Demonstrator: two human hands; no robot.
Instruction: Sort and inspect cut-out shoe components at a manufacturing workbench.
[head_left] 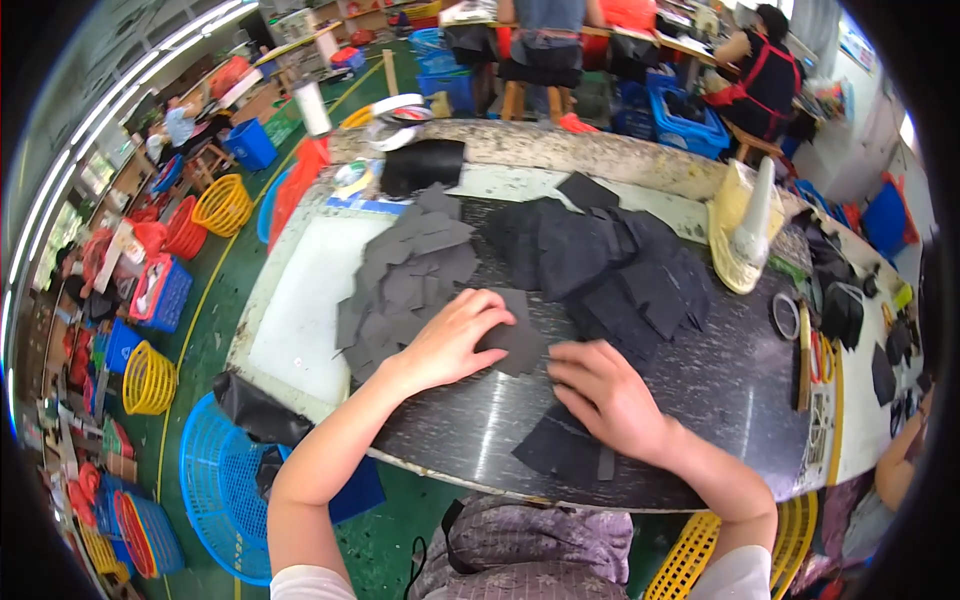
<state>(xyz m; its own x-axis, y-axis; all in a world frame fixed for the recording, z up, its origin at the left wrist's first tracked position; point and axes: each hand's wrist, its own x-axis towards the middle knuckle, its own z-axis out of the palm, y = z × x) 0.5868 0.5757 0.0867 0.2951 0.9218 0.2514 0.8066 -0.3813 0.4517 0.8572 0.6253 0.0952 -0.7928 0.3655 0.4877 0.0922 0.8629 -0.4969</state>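
My left hand (pixel 452 343) rests on a dark grey flat piece (pixel 520 345), thumb and fingers apart along its near side. To the left lies a loose heap of similar grey cut pieces (pixel 415 265). My right hand (pixel 612 402) hovers with bent fingers, the thumb apart from them, its fingertips close to the grey piece's right edge. Nothing shows between those fingers. Below that hand lie a few black flat pieces (pixel 555 447), partly covered by it. A larger pile of black pieces (pixel 610 260) spreads over the far middle of the dark board (pixel 740 385).
A yellow-wrapped holder with a pale cone (pixel 752 230) stands far right. Tape (pixel 785 317) and scissors (pixel 824 360) lie along the right side. A white sheet (pixel 310 300) covers the left end. A blue basket (pixel 222 490) sits on the floor at left. Other people sit beyond the table.
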